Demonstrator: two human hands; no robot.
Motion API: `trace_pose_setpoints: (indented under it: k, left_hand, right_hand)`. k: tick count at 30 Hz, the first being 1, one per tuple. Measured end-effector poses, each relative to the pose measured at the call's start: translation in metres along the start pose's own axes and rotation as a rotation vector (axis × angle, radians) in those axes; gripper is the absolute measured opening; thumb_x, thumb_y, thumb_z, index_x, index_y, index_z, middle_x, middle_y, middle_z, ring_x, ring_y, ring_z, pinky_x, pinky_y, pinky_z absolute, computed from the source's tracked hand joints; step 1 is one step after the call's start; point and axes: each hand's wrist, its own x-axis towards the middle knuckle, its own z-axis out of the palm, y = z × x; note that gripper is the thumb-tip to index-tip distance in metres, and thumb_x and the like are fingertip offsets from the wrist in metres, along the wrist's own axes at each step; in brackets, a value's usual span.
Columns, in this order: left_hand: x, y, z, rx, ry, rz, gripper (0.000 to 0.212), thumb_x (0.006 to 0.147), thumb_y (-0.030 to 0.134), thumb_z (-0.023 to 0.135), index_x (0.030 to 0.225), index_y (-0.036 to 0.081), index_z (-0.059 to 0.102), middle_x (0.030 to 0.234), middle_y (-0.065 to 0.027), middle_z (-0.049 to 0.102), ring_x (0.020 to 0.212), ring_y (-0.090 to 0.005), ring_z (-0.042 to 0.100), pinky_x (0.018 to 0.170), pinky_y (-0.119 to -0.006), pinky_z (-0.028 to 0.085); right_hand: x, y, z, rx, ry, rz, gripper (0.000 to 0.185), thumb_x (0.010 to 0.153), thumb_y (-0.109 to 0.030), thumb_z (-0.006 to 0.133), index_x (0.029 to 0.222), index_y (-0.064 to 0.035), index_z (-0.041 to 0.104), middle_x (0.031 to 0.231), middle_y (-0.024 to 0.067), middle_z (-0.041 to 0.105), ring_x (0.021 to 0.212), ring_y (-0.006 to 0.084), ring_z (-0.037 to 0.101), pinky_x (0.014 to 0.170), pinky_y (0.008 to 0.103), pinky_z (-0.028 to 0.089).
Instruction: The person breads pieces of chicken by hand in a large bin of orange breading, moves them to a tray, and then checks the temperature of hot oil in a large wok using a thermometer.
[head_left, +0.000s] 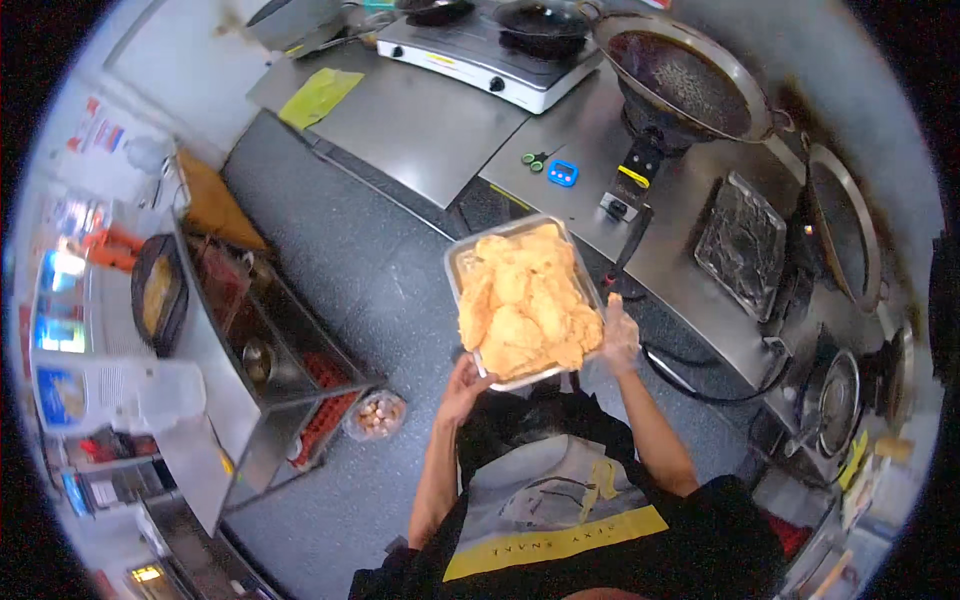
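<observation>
A rectangular metal tray (580, 259) is held over the floor in front of my torso. It is heaped with pale orange, coated food pieces (525, 300) that look like breaded chicken. My left hand (465, 390) grips its near left corner, thumb on the rim. On the right edge is my right hand (621, 337), which seems to wear a clear plastic glove. A bit of coating sticks to that thumb's tip. The tray hides the fingers of both hands beneath it.
Along the steel counter (420, 142) are a gas stove (480, 67), a large wok (675, 75) of dark liquid, green-handled scissors (535, 161), a blue timer (562, 172) and a dark-lined tray (742, 247). A steel shelf unit (232, 360) and a tub (375, 415) stand left.
</observation>
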Motion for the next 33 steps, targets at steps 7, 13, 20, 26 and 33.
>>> trace_pose_setpoints:
  k: [7,13,20,26,33]
  left_hand:
    - [0.130,0.090,-0.089,-0.004,-0.004,-0.045,0.048,0.084,-0.005,0.062,0.128,0.003,0.045,0.125,-0.0096,0.058,0.115,-0.0179,0.055,0.099,-0.031,0.041]
    - [0.210,0.133,-0.139,0.078,-0.021,-0.222,0.048,0.087,0.000,0.060,0.132,0.006,0.043,0.126,-0.0060,0.058,0.113,-0.0170,0.056,0.092,-0.031,0.046]
    - [0.300,0.170,-0.183,0.364,-0.137,-0.162,0.038,0.089,0.006,0.061,0.123,0.006,0.045,0.117,-0.0056,0.062,0.102,-0.0152,0.060,0.081,-0.029,0.049]
    - [0.339,0.164,-0.175,0.852,-0.241,-0.234,0.043,0.087,0.011,0.064,0.123,0.003,0.042,0.091,-0.0139,0.067,0.079,-0.0205,0.067,0.064,-0.036,0.053]
    - [0.322,0.195,-0.094,1.593,-0.376,0.249,0.024,0.083,0.021,0.065,0.089,-0.002,0.059,0.075,-0.0204,0.063,0.066,-0.0368,0.064,0.060,-0.047,0.050]
  right_hand:
    - [0.131,-0.061,0.095,-0.382,0.332,-0.307,0.064,0.087,-0.007,0.053,0.142,0.0055,0.023,0.072,0.0188,0.057,0.058,0.0318,0.056,0.051,0.0445,0.045]
    - [0.193,-0.096,0.138,-0.371,0.100,-0.087,0.069,0.082,-0.006,0.055,0.142,0.0052,0.025,0.083,0.0181,0.060,0.067,0.0288,0.059,0.059,0.0440,0.047]
    - [0.242,-0.122,0.153,-0.273,-0.352,0.287,0.051,0.096,-0.031,0.040,0.138,-0.0030,0.034,0.114,0.0262,0.059,0.094,0.0375,0.061,0.081,0.0494,0.048]
    - [0.143,-0.071,0.143,-0.126,-0.226,0.395,0.048,0.097,-0.034,0.042,0.135,-0.0046,0.044,0.105,0.0146,0.063,0.084,0.0218,0.062,0.069,0.0340,0.051]
    - [-0.020,-0.015,0.132,0.142,0.060,0.745,0.066,0.096,-0.057,0.031,0.086,-0.0047,0.070,0.077,0.0148,0.068,0.074,0.0269,0.066,0.066,0.0432,0.049]
